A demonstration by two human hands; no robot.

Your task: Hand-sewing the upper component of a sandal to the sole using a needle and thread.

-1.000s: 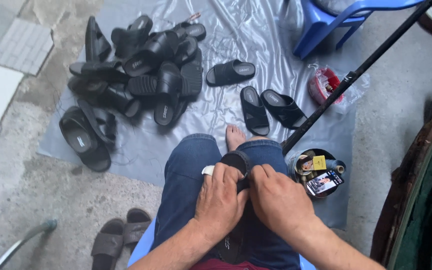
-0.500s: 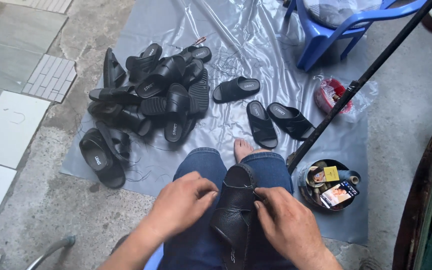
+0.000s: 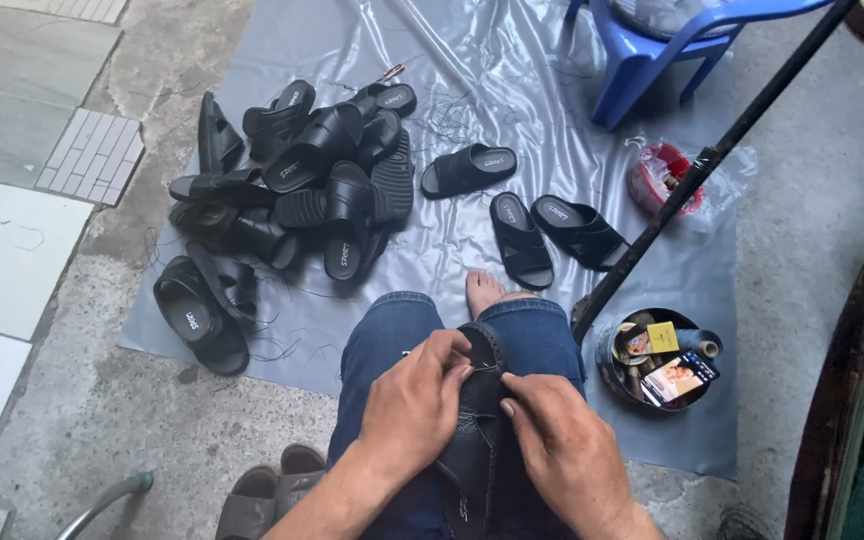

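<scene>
Sandal (image 3: 477,440), black, now lying lengthwise on the lap, toe pointing far: left hand (image 3: 414,405) has shifted to pinch its upper edge, right hand (image 3: 562,450) curled closed on its right side, indicating stitching work resumed.

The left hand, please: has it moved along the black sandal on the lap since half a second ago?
Yes. The left hand has shifted from the sandal's left side onto its upper edge, closer to the right hand.
</scene>
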